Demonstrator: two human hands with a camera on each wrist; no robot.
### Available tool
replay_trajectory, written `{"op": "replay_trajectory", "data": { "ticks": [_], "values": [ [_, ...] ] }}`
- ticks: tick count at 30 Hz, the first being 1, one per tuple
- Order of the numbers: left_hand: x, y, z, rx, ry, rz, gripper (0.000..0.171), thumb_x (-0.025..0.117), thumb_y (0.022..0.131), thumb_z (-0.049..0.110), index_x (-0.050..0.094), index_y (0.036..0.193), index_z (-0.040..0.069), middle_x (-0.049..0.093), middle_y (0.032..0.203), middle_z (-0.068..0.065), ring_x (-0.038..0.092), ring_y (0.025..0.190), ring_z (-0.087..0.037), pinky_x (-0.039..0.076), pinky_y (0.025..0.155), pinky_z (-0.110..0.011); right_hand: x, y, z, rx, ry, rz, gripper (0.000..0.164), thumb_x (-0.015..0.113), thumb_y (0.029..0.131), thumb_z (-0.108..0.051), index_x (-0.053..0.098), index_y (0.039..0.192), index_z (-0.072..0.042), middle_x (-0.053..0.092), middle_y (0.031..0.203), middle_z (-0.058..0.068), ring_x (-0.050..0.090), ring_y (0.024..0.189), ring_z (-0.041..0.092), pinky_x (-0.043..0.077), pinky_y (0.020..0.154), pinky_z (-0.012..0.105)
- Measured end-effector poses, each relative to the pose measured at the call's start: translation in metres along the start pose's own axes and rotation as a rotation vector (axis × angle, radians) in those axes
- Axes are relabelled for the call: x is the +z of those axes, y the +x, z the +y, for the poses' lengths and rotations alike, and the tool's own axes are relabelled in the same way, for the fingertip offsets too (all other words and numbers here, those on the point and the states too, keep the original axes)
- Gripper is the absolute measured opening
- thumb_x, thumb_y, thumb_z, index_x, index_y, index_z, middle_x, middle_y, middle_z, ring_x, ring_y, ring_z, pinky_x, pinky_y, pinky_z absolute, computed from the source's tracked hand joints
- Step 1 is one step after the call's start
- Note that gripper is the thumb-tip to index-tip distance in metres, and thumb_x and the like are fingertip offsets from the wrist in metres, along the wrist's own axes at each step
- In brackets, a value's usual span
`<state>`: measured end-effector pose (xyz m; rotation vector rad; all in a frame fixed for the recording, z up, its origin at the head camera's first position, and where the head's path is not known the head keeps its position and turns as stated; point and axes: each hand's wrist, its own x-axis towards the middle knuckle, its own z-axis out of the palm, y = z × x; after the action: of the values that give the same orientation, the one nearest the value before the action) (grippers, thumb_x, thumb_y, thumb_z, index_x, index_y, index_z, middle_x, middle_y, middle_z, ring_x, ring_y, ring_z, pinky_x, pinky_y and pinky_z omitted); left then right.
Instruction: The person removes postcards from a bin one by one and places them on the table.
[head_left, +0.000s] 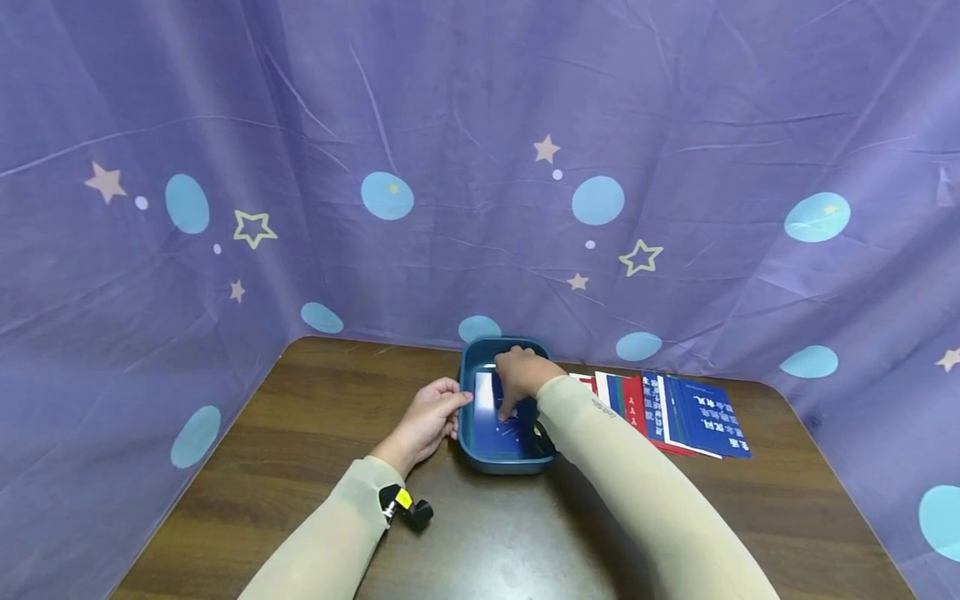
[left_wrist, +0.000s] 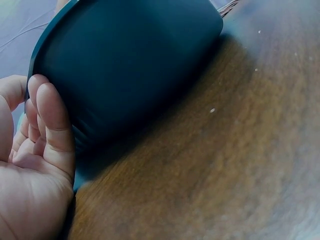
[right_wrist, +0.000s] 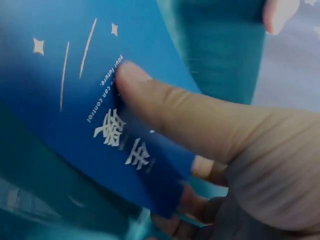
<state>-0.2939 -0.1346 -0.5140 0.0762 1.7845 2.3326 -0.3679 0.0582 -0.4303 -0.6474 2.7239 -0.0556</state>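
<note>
A teal plastic bin (head_left: pixel 495 468) stands against the curtain at the back of the table. My left hand (head_left: pixel 427 421) holds its left side, thumb at the rim and fingers against the outer wall (left_wrist: pixel 125 65). Inside the bin, my right hand (head_left: pixel 525 375) pinches a blue card (right_wrist: pixel 55 75) printed with white characters, stars and streaks. The thumb (right_wrist: pixel 175 112) lies across the card's printed face, and the other fingers curl behind its edge. In the head view the card overlaps the bin's floor, with a bright glare strip on it.
Right of the bin, several blue, red and white cards (head_left: pixel 708 417) lie fanned out on the wooden table (head_left: pixel 315 442), partly behind my right forearm. A purple curtain (head_left: pixel 450 108) with stars and dots hangs round the back and sides. A black wrist camera (head_left: pixel 418 514) sits on my left sleeve.
</note>
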Motion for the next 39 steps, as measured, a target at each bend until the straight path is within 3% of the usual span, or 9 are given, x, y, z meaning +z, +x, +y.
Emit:
{"op": "replay_trajectory", "data": {
  "ticks": [7,11,15,19,23,30,34,37,39],
  "values": [
    [0.000,0.000,0.000,0.006,0.003,0.006,0.015,0.070,0.098,0.006,0.056,0.094,0.008,0.052,0.059,0.005,0.051,0.045,-0.010,0.048,0.039,-0.021,-0.015,-0.005,0.016,-0.018,0.402,0.033,0.051,0.092,0.084,-0.016,0.063,0.125,-0.011,0.069,0.117,0.013,0.068,0.097,0.028,0.065,0.080,0.047],
    [0.001,0.002,-0.001,0.011,0.003,-0.004,0.016,0.070,0.098,0.007,0.054,0.094,0.008,0.052,0.060,0.006,0.052,0.045,-0.009,0.049,0.039,-0.021,-0.023,-0.015,0.032,-0.027,0.618,0.090,0.048,0.087,0.087,-0.003,0.065,0.128,-0.013,0.068,0.125,0.018,0.070,0.098,0.031,0.066,0.075,0.045],
    [0.001,0.001,-0.001,0.008,-0.002,-0.015,0.017,0.069,0.099,0.006,0.053,0.094,0.008,0.052,0.060,0.005,0.052,0.045,-0.010,0.050,0.039,-0.021,-0.023,-0.026,0.051,-0.004,0.776,0.205,0.058,0.092,0.083,-0.006,0.063,0.134,-0.009,0.070,0.132,0.024,0.073,0.106,0.035,0.066,0.086,0.049],
    [0.000,0.001,0.000,0.008,0.004,-0.023,0.016,0.068,0.099,0.005,0.053,0.095,0.007,0.054,0.060,0.004,0.052,0.046,-0.009,0.050,0.040,-0.021,-0.016,-0.035,0.066,0.035,0.826,0.311,0.049,0.098,0.077,-0.017,0.068,0.114,-0.007,0.079,0.110,0.017,0.074,0.098,0.030,0.062,0.091,0.046],
    [0.000,0.001,0.000,0.015,0.003,-0.023,0.015,0.068,0.100,0.005,0.053,0.095,0.008,0.055,0.060,0.004,0.052,0.046,-0.008,0.050,0.040,-0.021,-0.008,-0.045,0.079,0.026,0.902,0.363,0.039,0.098,0.077,-0.024,0.073,0.102,-0.009,0.081,0.096,0.008,0.072,0.090,0.024,0.059,0.087,0.041],
    [-0.001,0.000,-0.003,0.017,0.001,-0.014,0.016,0.069,0.099,0.006,0.054,0.094,0.008,0.055,0.059,0.005,0.052,0.046,-0.009,0.049,0.040,-0.021,-0.001,-0.065,0.109,0.063,1.171,0.402,0.043,0.095,0.082,-0.025,0.071,0.107,0.001,0.084,0.095,0.009,0.078,0.085,0.020,0.064,0.095,0.052],
    [-0.001,0.001,-0.003,0.024,0.002,-0.016,0.016,0.069,0.099,0.006,0.054,0.094,0.008,0.053,0.059,0.004,0.051,0.045,-0.009,0.049,0.040,-0.021,0.003,-0.082,0.131,0.096,1.286,0.483,0.052,0.091,0.087,-0.026,0.067,0.121,0.006,0.079,0.087,0.001,0.075,0.079,0.014,0.064,0.083,0.035],
    [-0.001,0.002,-0.002,0.022,0.007,-0.020,0.016,0.069,0.099,0.006,0.054,0.095,0.009,0.053,0.059,0.005,0.052,0.045,-0.009,0.049,0.040,-0.021,0.007,-0.095,0.150,0.128,1.405,0.601,0.035,0.087,0.091,-0.026,0.067,0.100,0.000,0.068,0.075,-0.009,0.063,0.067,0.008,0.055,0.065,0.023],
    [-0.001,0.003,-0.002,0.022,0.007,-0.021,0.015,0.068,0.099,0.005,0.054,0.095,0.009,0.053,0.059,0.006,0.052,0.045,-0.009,0.049,0.040,-0.021,0.009,-0.103,0.163,0.137,1.487,0.665,0.036,0.085,0.093,-0.028,0.059,0.078,-0.008,0.061,0.066,-0.010,0.054,0.057,0.007,0.049,0.053,0.021]
  ]
}}
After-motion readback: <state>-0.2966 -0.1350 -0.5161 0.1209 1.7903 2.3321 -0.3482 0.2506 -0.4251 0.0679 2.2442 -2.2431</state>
